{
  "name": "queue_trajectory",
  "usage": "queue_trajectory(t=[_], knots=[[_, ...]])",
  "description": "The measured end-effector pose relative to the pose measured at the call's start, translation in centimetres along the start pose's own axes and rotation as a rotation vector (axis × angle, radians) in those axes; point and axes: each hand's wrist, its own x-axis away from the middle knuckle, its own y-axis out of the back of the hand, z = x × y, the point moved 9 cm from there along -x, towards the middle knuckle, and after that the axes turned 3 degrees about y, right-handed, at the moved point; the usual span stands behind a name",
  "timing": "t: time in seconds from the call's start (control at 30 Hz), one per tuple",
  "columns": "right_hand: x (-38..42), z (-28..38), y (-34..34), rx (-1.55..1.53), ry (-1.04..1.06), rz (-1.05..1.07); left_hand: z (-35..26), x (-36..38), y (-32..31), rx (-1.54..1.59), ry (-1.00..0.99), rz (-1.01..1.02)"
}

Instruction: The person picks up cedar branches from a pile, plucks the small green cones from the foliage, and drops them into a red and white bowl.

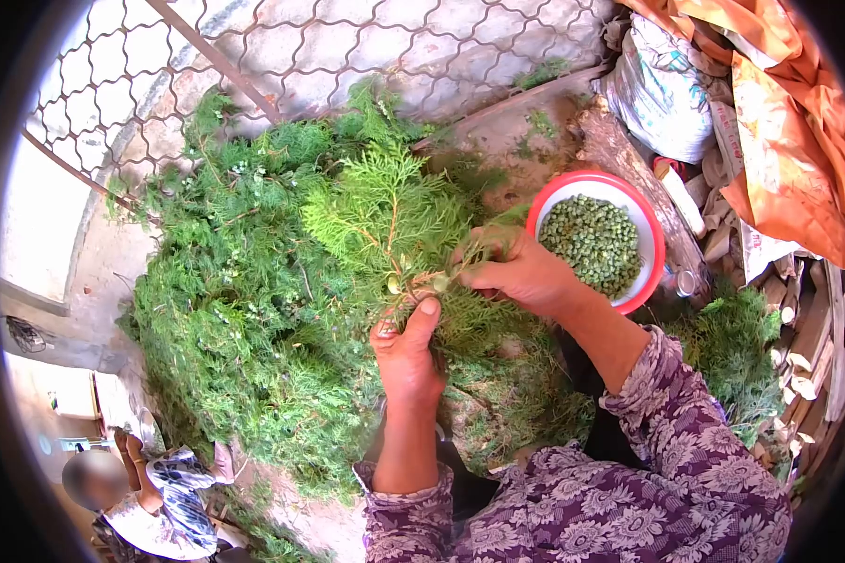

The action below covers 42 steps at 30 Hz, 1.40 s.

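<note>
My left hand (411,352) is closed around the stem of a green conifer sprig (387,211), thumb on top. The sprig fans upward from the fist, with a few pale green cones (393,283) by the thumb. Close to its right side, my right hand (509,270) pinches with thumb and forefinger at the sprig's stem; what lies between the fingertips is too blurred to make out. Right of that hand stands a white basin with a red rim (657,235), holding many small green cones (591,244).
A large heap of cut conifer branches (253,310) spreads to the left. Behind it is a wire mesh fence (422,56). A log (643,178), a white sack (662,94), an orange tarp (789,159) and split wood (821,347) line the right. Another person (164,507) sits at lower left.
</note>
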Motion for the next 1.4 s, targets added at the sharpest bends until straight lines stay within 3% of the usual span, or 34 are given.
queue_trajectory(t=[0.03, 0.1, 0.13, 0.2, 0.23, 0.27, 0.33, 0.5, 0.57, 0.7, 0.8, 1.03, 1.2, 1.3, 1.33, 1.4], knots=[[-0.2, -0.5, 0.2, -0.001, 0.001, -0.001, 0.1, 0.0, 0.2, -0.002, 0.0, 0.001], [0.0, 1.1, 2.4, 0.487, 0.308, -0.237, -1.0, 0.3, 0.8, -0.229, -0.159, -0.017], [0.1, 1.7, 2.5, 0.489, 0.309, -0.241, -1.0, 0.3, 0.6, -0.228, -0.157, -0.013], [-0.2, -0.5, 3.7, -0.093, -0.053, -0.296, -1.2, 0.4, 0.7, -0.244, -0.163, -0.041], [-0.5, 0.0, 3.5, -0.302, -0.035, -0.183, -1.3, 0.4, 0.8, -0.244, -0.165, -0.045], [-0.4, 0.3, 3.9, -0.304, -0.036, -0.181, -1.4, 0.3, 0.8, -0.238, -0.178, -0.04], [0.2, 1.4, 4.8, -0.675, 0.024, -0.238, -1.6, 0.2, 0.6, -0.231, -0.191, -0.033], [0.8, 2.8, 3.9, -0.565, 0.075, -0.064, -1.3, 0.1, -0.1, -0.306, -0.191, -0.02], [1.2, 2.1, 1.9, -0.148, -0.016, -0.01, -1.0, 0.1, 0.1, -0.328, -0.183, -0.018], [0.9, 0.3, 0.5, 0.054, -0.131, -0.018, -0.8, 0.3, -0.1, -0.5, -0.219, 0.009], [0.3, 0.1, 0.1, 0.129, -0.001, -0.016, -0.1, 0.2, -0.6, -0.503, -0.24, 0.054], [0.4, -0.4, 0.6, -0.003, -0.073, -0.072, 0.2, 0.3, -1.5, -0.391, -0.197, 0.082], [0.4, -1.8, 0.3, -0.49, -0.196, 0.007, 0.9, 0.2, -0.6, -0.27, -0.074, 0.007], [0.3, 0.1, 2.8, -0.567, -0.081, -0.032, 0.5, -0.3, 0.7, -0.214, -0.086, -0.049], [0.5, 0.6, 3.3, -0.568, -0.083, -0.032, 0.5, -0.3, 0.8, -0.215, -0.085, -0.051], [1.5, 3.0, 7.7, -0.174, 0.063, -0.322, 0.3, -0.2, 0.8, -0.347, -0.126, -0.041]])
